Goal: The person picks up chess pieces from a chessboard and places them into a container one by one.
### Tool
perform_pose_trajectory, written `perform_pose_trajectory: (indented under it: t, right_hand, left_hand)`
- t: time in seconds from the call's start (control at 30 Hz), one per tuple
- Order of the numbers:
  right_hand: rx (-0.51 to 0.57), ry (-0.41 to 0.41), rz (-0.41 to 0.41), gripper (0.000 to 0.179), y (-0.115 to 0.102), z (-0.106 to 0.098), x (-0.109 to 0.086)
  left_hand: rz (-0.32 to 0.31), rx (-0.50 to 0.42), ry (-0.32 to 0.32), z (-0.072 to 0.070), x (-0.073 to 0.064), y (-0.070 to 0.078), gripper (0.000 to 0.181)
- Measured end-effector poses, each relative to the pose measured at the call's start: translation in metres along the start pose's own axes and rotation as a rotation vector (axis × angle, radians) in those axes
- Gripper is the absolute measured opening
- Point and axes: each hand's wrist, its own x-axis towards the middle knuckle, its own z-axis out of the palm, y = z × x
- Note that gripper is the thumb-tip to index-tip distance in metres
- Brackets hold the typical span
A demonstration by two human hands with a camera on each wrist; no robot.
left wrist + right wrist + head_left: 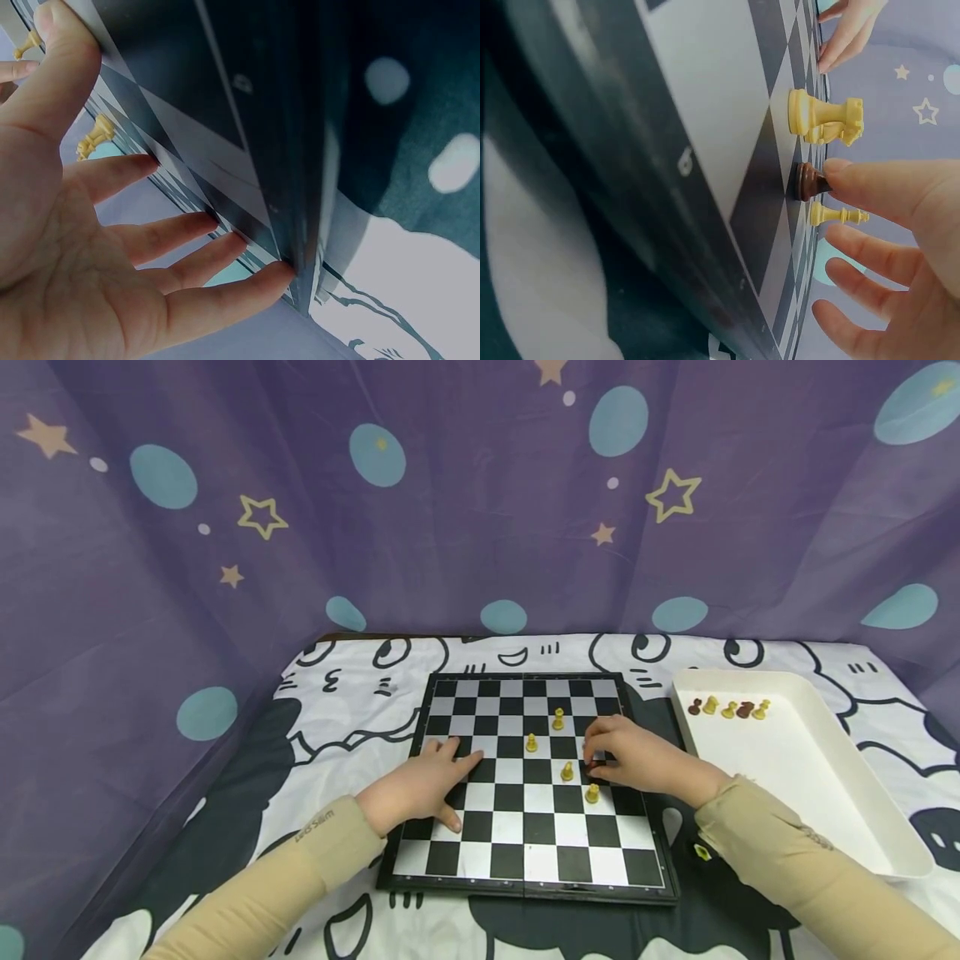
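From where I stood, the components, in descending order of size, were arranged as follows. A purple curtain [450, 535] printed with stars and blue ovals formed the backdrop. A black-and-white patterned cloth [360, 693] covered the work surface in front of it. On the cloth, a black-framed chessboard [539, 828] lay flat, with a seam down its middle. A white tray [795, 768] sat to the right of the chessboard, apart from it.

2 arms in tan sleeves [285, 860] extended over the area. The left hand [416, 785] was spread at the left side of the chessboard, fingertips touching the playing surface; it grasped nothing. The right hand [645, 756] was at the right side of the chessboard. Its thumb and index finger pinched the upper part of a dark brown piece [805, 182], while the other 3 fingers were held away from it.

4 yellow pieces [592, 793] stood on the right half of the chessboard, spaced apart. The dark brown piece was upright near the right edge, its base at board level; full contact could not be confirmed. At the far end of the white tray, 5 small tray pieces [710, 705] were grouped: 3 yellow and 2 dark.
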Motion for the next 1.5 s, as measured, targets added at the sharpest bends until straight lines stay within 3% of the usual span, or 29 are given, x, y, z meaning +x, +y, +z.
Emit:
perform_pose_trajectory:
  t: [0.87, 1.5]
  right_hand:
    - [-0.033, 0.026, -0.004, 0.012, -0.001, 0.000, -0.001]
    - [-0.012, 0.126, -0.023, 0.012, 0.000, -0.019, -0.006]
  left_hand:
    - [0.000, -0.023, 0.010, -0.001, -0.002, 0.001, 0.098]
    - [-0.010, -0.020, 0.005, -0.001, -0.002, 0.001, 0.098]
